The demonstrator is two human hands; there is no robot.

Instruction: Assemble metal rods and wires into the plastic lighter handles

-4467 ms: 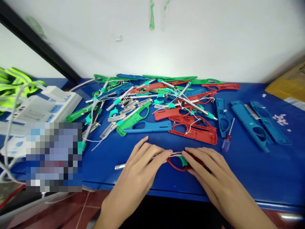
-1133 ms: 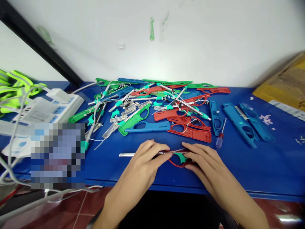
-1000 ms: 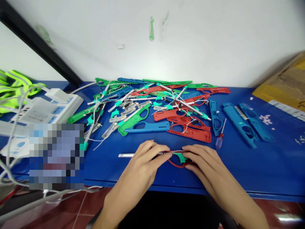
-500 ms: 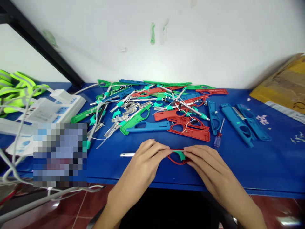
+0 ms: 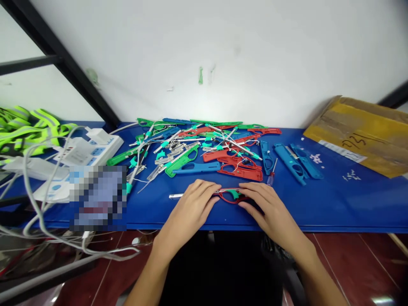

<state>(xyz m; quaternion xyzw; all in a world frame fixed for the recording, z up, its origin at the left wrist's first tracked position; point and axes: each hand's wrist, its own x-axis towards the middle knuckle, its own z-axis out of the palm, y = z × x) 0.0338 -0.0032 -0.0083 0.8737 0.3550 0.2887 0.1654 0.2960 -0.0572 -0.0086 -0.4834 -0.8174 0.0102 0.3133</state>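
Near the table's front edge lies a red long-nosed lighter [image 5: 227,201] with a green trigger [image 5: 235,194]. Its silver tube [image 5: 175,196] sticks out to the left, past my left hand [image 5: 193,206]. That hand grips the tube end of the red body between thumb and fingers. My right hand [image 5: 269,206] holds the handle end, fingertips on the upper edge and thumb at the lower edge. My fingers cover most of the body. Just beyond are a blue casing half [image 5: 200,167] and a red casing half [image 5: 242,172].
A pile of silver tubes [image 5: 239,146], wires and coloured casings spreads along the wall. To the right are a screwdriver [image 5: 272,174], blue casings [image 5: 288,161], small pale pieces [image 5: 315,158] and a cardboard box [image 5: 360,136]. A power strip [image 5: 108,151] with cables stands left.
The camera view has shifted, showing more of the box and floor. Both hands stay on the lighter; my right thumb and fingers look a little further apart.
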